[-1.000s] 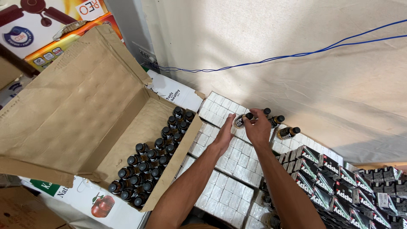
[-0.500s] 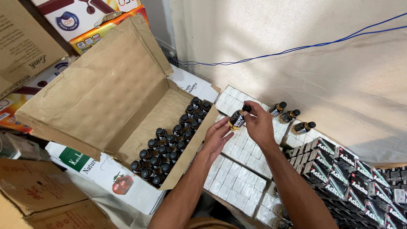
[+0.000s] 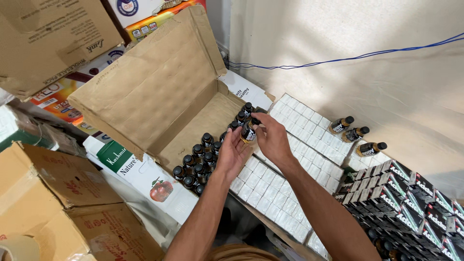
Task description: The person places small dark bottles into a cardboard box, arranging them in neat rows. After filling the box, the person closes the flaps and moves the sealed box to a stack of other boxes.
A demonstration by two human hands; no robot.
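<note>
Both hands [image 3: 256, 145] holding small dark bottle [image 3: 249, 131], seemingly amber, over open carton [image 3: 159, 96]

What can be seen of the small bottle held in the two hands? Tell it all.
The small bottle is amber-brown with a black screw cap and a dark label with pale print. It is tilted, cap up and away, over the edge of the open cardboard box. The left hand cradles it from below; the right hand pinches near its cap.
</note>
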